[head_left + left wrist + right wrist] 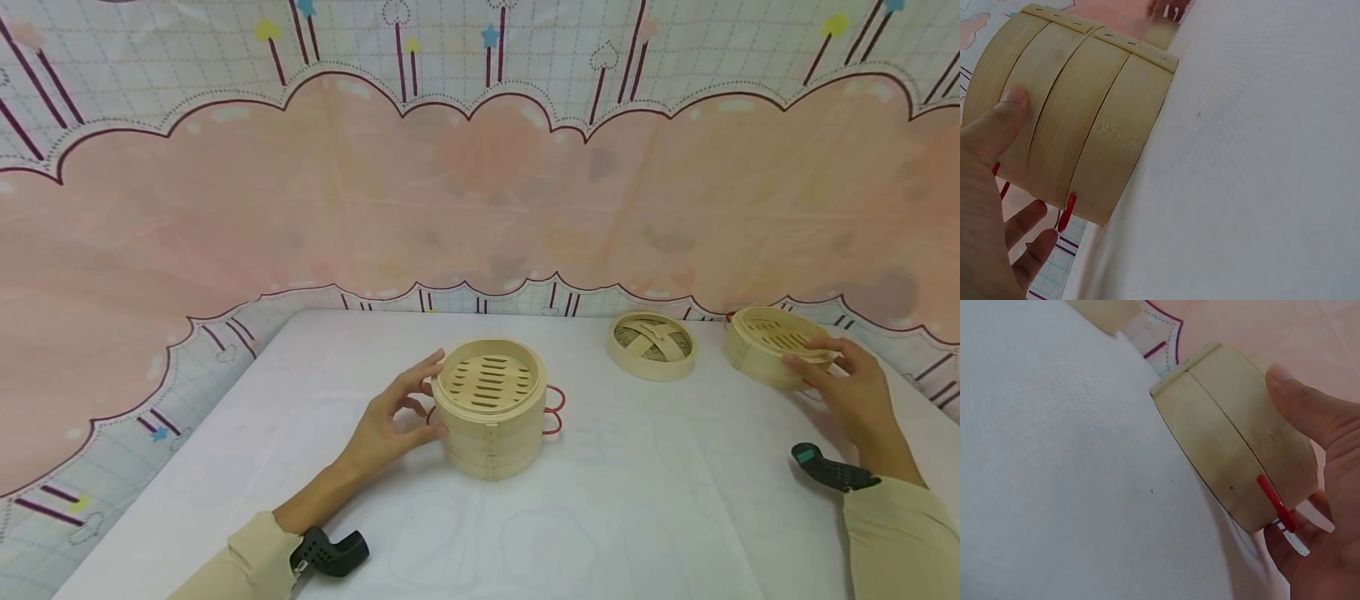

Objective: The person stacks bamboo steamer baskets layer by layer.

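Fingers half-curled, the left hand [381,427] holds the near-left steamer stack [492,429], the right hand [857,393] the far-right steamer [767,352]; uneven sideways pulling could topple either.

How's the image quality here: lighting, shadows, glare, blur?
Head: soft, even light, a faint shadow below the right hand, no strong glare; left wrist: dimmer, tilted, grain readable on the stacked steamer; right wrist: also dim and tilted, soft shadow on the tabletop beside the single steamer.
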Demonstrator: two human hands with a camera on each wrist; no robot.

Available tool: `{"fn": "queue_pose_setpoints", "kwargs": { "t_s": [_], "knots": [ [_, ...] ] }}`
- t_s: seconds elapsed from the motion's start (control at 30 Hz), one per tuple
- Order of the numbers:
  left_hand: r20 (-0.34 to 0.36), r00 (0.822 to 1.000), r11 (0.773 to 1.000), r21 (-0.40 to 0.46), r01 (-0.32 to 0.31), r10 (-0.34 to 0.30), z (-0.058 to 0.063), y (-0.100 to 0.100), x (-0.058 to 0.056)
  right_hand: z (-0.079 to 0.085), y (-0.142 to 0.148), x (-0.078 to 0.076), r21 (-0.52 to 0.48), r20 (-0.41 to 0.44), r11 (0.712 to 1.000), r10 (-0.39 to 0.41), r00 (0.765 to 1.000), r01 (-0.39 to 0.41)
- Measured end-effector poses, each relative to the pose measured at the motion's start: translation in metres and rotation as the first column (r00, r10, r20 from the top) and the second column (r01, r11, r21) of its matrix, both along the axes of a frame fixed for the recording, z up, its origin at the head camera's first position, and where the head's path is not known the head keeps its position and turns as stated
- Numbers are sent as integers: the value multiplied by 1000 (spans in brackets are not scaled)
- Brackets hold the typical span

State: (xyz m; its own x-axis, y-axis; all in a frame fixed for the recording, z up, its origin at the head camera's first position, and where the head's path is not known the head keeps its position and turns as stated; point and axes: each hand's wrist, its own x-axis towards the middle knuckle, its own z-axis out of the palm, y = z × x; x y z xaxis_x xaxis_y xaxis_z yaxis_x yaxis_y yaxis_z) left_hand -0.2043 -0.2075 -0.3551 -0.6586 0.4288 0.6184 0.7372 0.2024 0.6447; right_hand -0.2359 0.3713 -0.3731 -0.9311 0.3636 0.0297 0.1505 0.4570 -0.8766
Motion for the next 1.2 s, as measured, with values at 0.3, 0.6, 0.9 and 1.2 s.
{"fn": "queue_pose_setpoints", "kwargs": {
  "t_s": [0.3, 0.6, 0.9, 1.2],
  "knots": [
    [-20, 1000, 1000, -6, 4, -4, 1, 0, -1, -4, 1, 0, 8, 27, 1000, -29, 999, 29],
    [-21, 1000, 1000, -1, 4, -4, 2, 0, 0, -4, -4, -3, 69, 1, 997, -14, 1000, 14],
    [-12, 1000, 1000, -3, 5, -5, -1, 0, 0, -7, -6, -2, 148, -11, 988, -39, 999, 40],
    [-12, 1000, 1000, 6, 3, -3, -5, 0, 0, -6, -10, -2, 175, 10, 983, -52, 999, 49]
  ]
}}
